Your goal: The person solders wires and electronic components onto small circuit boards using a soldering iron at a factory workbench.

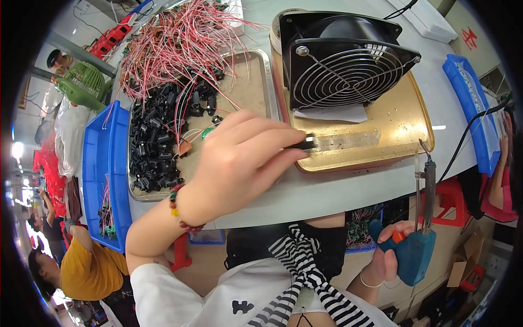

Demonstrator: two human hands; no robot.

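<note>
My left hand (239, 158) reaches over the table and pinches a small black part (306, 143) with a metal tip at the edge of a gold-coloured tray (400, 128). A beaded bracelet (177, 210) is on that wrist. My right hand (388, 256) is low, below the table edge, gripping a blue soldering gun (417, 248) whose long metal tip (422, 180) points up toward the tray's corner. A silver tray (256, 82) behind my left hand holds a heap of black connectors (158, 136) and red-and-white wires (180, 38).
A black box fan (343, 60) with a wire grille stands on the gold tray over a white paper. Blue bins sit at the left (98, 163) and far right (468, 103). A person in a yellow shirt (87, 267) sits at lower left. Red stool (455, 199) under the table.
</note>
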